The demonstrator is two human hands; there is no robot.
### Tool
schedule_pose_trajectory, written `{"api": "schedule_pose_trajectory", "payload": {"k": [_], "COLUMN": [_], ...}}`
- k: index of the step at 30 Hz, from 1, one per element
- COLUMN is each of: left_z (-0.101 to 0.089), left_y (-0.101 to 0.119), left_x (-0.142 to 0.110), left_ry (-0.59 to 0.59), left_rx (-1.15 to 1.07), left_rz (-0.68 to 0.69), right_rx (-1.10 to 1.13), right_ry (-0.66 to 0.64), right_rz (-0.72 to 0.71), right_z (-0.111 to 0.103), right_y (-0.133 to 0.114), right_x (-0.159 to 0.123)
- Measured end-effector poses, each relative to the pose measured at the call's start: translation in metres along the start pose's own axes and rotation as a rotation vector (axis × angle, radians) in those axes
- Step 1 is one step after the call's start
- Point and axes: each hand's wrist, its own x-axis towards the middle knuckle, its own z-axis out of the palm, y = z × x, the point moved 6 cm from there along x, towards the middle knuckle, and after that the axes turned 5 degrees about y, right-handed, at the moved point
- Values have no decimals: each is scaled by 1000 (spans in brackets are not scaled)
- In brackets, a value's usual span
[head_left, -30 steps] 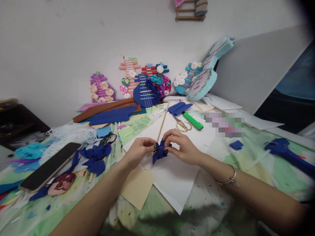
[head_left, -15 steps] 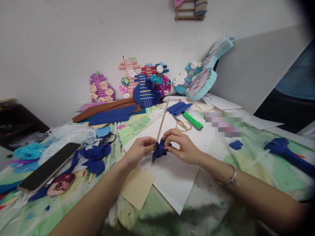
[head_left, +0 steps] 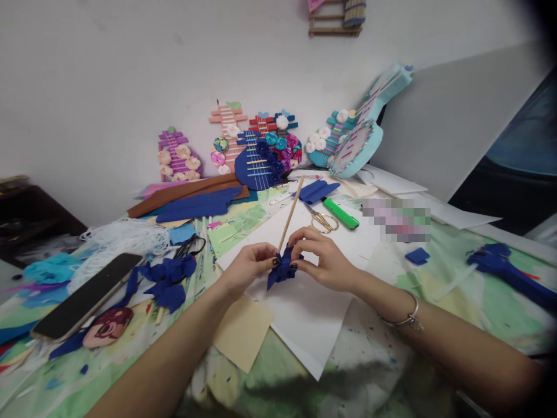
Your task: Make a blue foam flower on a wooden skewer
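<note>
A thin wooden stick (head_left: pixel 291 213) slants up and away from a crumpled dark blue crepe paper flower (head_left: pixel 282 273) at its near end. Fingers and thumb of my left hand (head_left: pixel 248 268) pinch the flower's left side and the foot of the stick. From the right, my right hand (head_left: pixel 324 258) is closed on the paper's edge between thumb and fingers. White paper sheets (head_left: pixel 313 342) lie beneath both hands, and a tan card (head_left: pixel 243 337) sits nearer to me. Beyond the hands are gold-handled scissors (head_left: pixel 324 222) and a green box cutter (head_left: pixel 342 213).
Paper-flowered guitar shapes, including a dark blue one (head_left: pixel 252 165), stand along the wall. At left lie a phone (head_left: pixel 89 296), white string (head_left: pixel 126 244) and blue paper scraps (head_left: pixel 167 281). A folded blue strip (head_left: pixel 317 191) rests behind the scissors; a blue tool (head_left: pixel 513 270) lies right.
The stick's upper end has tipped slightly to the right, and the blue paper has turned a little between my fingers. Both hands stay almost in place.
</note>
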Motion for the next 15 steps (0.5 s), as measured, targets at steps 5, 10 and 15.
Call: {"api": "schedule_pose_trajectory", "payload": {"k": [5,10,15], "left_z": [-1,-4,-5], "left_y": [-3,-6,-7], "left_x": [0,1,2], "left_ry": [5,11,28], "left_rx": [-10,-28,-50], "left_rz": [-31,-48,-62], "right_rx": [51,68,48], "right_ry": [19,51,89], "right_rz": [-5,2,16], "right_z": [-3,-8,-12], "right_y": [-4,-5,-3], "right_x": [1,2,1]}}
